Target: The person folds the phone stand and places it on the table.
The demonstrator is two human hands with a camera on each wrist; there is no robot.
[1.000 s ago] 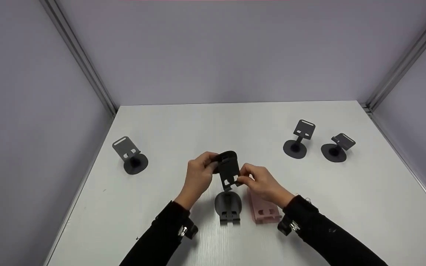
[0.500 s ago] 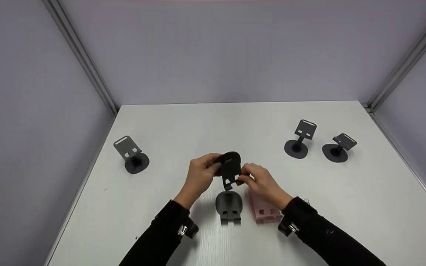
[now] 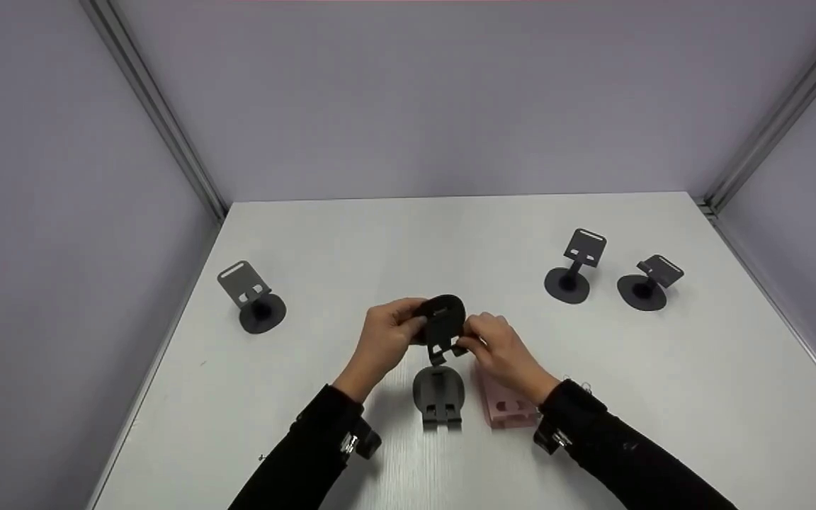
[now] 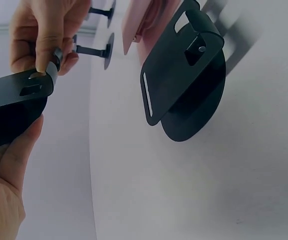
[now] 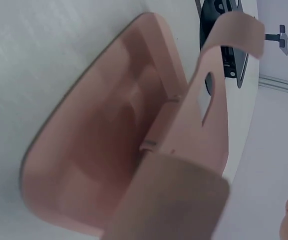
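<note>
Above the middle of the table, my two hands hold a black folding phone stand (image 3: 443, 327). My left hand (image 3: 385, 334) grips the rounded base, thumb in front, as the left wrist view also shows. With curled fingers my right hand (image 3: 499, 348) pinches the plate's lower corner by its hooked lip. Just below the held stand, a folded dark phone stand (image 3: 438, 395) lies on the table. Beside it is a pink phone stand (image 3: 506, 405), partly hidden by my right hand and forearm; it looms close in the right wrist view (image 5: 89, 165).
At the left of the white table (image 3: 351, 248) stands an unfolded dark phone stand (image 3: 259, 304). Two more, a taller phone stand (image 3: 574, 265) and a lower phone stand (image 3: 645, 283), stand at the back right. Pale panels (image 3: 408, 99) border the table behind and at the sides.
The held stand's plate has folded closer to its base, and more of the round base shows. My left hand has shifted slightly right and down; the stands on the table stay put.
</note>
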